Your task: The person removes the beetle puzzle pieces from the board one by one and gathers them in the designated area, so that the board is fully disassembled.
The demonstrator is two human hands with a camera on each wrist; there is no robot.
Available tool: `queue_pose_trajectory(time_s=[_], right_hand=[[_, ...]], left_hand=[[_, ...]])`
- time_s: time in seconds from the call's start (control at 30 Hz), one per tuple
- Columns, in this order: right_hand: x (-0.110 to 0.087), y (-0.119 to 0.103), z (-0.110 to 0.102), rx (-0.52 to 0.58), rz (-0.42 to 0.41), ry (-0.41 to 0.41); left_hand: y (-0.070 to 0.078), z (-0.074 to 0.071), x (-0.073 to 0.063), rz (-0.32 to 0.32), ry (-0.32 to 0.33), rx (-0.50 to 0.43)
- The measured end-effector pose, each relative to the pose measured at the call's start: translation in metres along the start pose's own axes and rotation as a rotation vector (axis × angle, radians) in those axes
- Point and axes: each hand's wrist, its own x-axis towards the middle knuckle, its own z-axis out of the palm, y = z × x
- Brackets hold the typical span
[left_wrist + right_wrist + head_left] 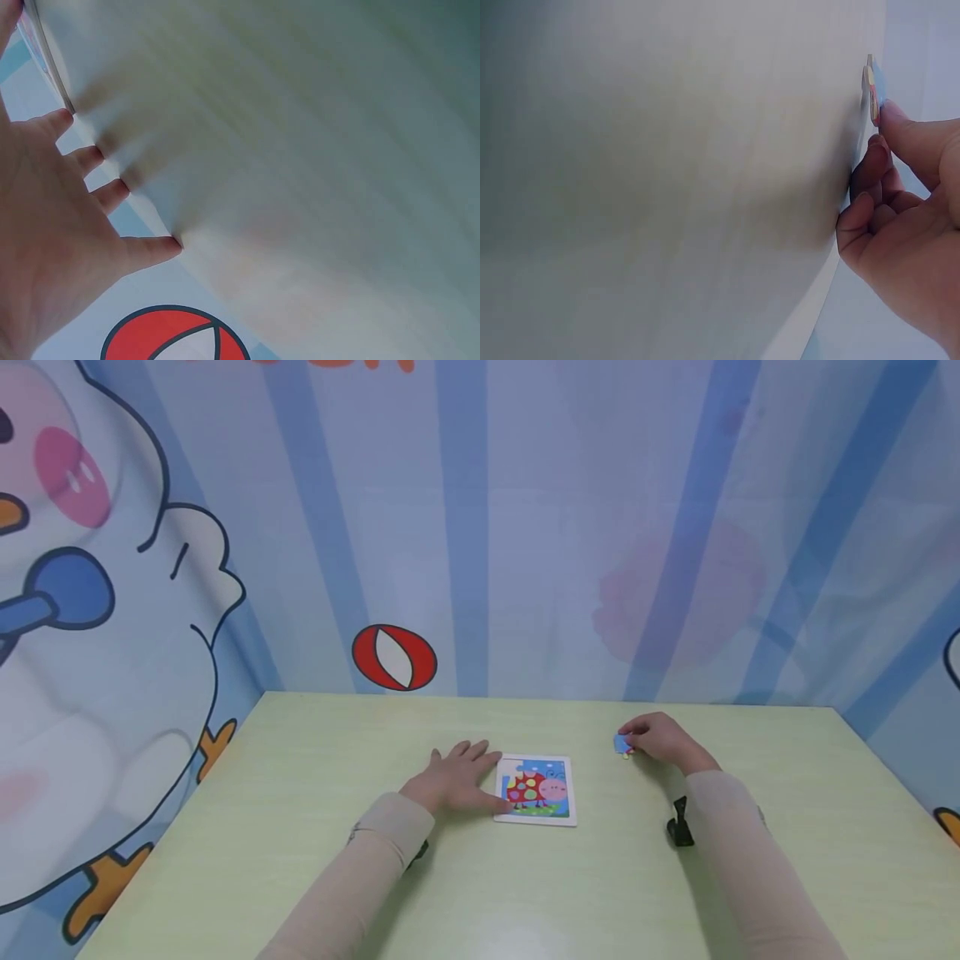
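Observation:
A square jigsaw puzzle (536,789) with a white frame lies flat on the table; its picture is a red spotted ladybug with a pink face. Part of the picture's upper left, beside the ladybug, is pale and lacks the print. My left hand (453,781) rests at the frame's left side, fingers spread and straight, with the thumb over its lower left. To the right of the frame, my right hand (662,739) pinches a small blue puzzle piece (622,745) between thumb and finger. In the right wrist view the piece (874,94) appears edge-on, tilted up at the tabletop.
The pale yellow-green table (300,852) ends at a blue striped cloth backdrop (525,527) with printed cartoon figures. A red and white ball (393,657) is printed on it just above the table's far edge. A black strap piece (680,827) hangs under the right wrist.

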Motion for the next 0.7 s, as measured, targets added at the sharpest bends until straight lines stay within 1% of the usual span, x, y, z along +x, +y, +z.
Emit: queue_pose_trajectory(time_s=[0.17, 0.43, 0.53, 0.7], right_hand=[[0.000, 0.001, 0.000, -0.001, 0.008, 0.000], [-0.001, -0.001, -0.005, 0.013, -0.014, 0.000], [0.000, -0.007, -0.006, 0.036, -0.029, 0.002], [0.000, -0.024, -0.005, 0.073, -0.048, -0.005]], left_hand=[[0.001, -0.001, -0.002, -0.003, -0.002, -0.004], [0.003, -0.003, -0.003, -0.007, 0.002, -0.010], [0.002, -0.003, -0.003, -0.008, 0.003, -0.007], [0.002, -0.002, -0.002, -0.008, -0.002, -0.005]])
